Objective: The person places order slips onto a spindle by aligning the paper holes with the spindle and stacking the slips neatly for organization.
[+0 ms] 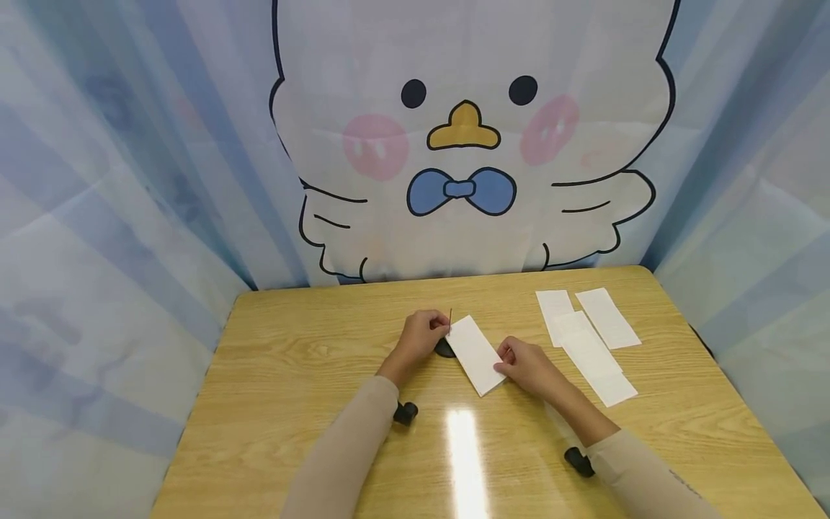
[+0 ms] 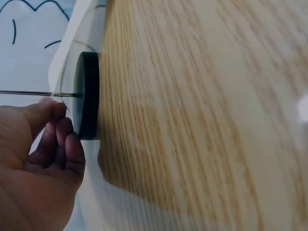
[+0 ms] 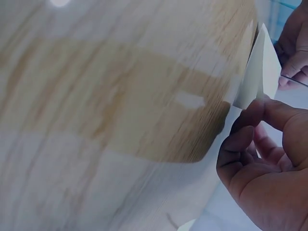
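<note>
A paper spike with a round black base (image 2: 87, 96) and a thin upright rod (image 2: 29, 92) stands on the table. At its far left corner, a white paper slip (image 1: 476, 357) meets the rod, tilted and partly over the base in the head view. My left hand (image 1: 423, 333) pinches that corner between thumb and forefinger, right beside the rod. Lower down, my right hand (image 1: 527, 366) pinches the slip's near right edge between thumb and curled forefinger. The right wrist view shows the slip (image 3: 252, 77) raised at an angle, with the left hand (image 3: 294, 48) beyond it.
Several more white paper slips (image 1: 586, 346) lie on the right of the wooden table (image 1: 292, 375), some overlapping. Behind the table hangs a curtain (image 1: 467, 238) printed with a cartoon bird. More curtain closes off both sides.
</note>
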Available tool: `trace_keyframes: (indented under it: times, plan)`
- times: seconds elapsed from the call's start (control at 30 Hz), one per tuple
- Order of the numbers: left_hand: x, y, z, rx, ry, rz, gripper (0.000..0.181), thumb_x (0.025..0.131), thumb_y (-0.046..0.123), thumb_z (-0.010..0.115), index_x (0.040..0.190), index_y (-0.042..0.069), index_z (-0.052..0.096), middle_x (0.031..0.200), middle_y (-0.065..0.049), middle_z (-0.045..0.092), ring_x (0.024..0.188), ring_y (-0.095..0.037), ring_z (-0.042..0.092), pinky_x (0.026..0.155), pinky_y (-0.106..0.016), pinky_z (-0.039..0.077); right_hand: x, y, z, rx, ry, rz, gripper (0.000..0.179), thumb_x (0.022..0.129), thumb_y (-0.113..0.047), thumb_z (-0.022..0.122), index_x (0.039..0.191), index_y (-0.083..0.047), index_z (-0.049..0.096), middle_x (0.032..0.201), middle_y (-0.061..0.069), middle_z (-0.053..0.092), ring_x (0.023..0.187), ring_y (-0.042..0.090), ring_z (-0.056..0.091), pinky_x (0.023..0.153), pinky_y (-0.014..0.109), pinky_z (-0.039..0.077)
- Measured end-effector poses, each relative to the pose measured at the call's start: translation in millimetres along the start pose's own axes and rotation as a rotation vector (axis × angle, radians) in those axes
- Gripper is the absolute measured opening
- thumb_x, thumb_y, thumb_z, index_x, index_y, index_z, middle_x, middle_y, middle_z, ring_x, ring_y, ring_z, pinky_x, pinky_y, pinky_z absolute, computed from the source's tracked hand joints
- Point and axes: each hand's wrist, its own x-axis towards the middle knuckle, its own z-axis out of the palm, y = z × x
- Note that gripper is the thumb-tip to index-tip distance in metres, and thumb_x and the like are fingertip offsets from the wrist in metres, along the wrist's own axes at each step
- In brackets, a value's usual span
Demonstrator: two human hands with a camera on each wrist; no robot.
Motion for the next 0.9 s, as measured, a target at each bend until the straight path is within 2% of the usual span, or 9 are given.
trace_keyframes:
  times: [0.4, 0.7, 0.9]
  plan:
    - [-1.8, -0.7, 3.4, 0.024, 0.029, 0.01, 0.009, 0.1, 0.01, 0.069, 0.096, 0.007, 0.076, 0.088, -0.004, 0.07, 0.08, -0.012, 0.059, 0.071, -0.026, 0.053, 0.6, 2.3, 5.6, -0.049, -0.008, -0.032, 0.015, 0.095, -0.009, 0.075, 0.102, -0.004, 0.062, 0.084, 0.003, 0.064, 0.075, 0.014, 0.056, 0.069, 0.03, 0.049]
    - [-2.7, -3.7, 2.4, 0.045, 0.041, 0.035, 0.007, 0.099, 0.011, 0.07, 0.096, 0.007, 0.075, 0.096, -0.008, 0.068, 0.083, -0.014, 0.058, 0.073, -0.027, 0.051, -4.2, 4.8, -1.2, -0.029, -0.014, -0.006, 0.017, 0.096, -0.013, 0.074, 0.105, -0.005, 0.063, 0.09, 0.004, 0.067, 0.082, 0.016, 0.061, 0.073, 0.034, 0.051]
    - [-5.8, -4.0, 0.6, 0.058, 0.045, 0.04, 0.008, 0.101, 0.013, 0.069, 0.099, 0.008, 0.075, 0.101, -0.007, 0.066, 0.086, -0.015, 0.057, 0.075, -0.028, 0.052, -5.7, 14.0, -7.1, -0.034, 0.023, -0.026, 0.017, 0.096, -0.015, 0.074, 0.106, -0.005, 0.063, 0.088, 0.002, 0.068, 0.081, 0.013, 0.06, 0.073, 0.031, 0.05]
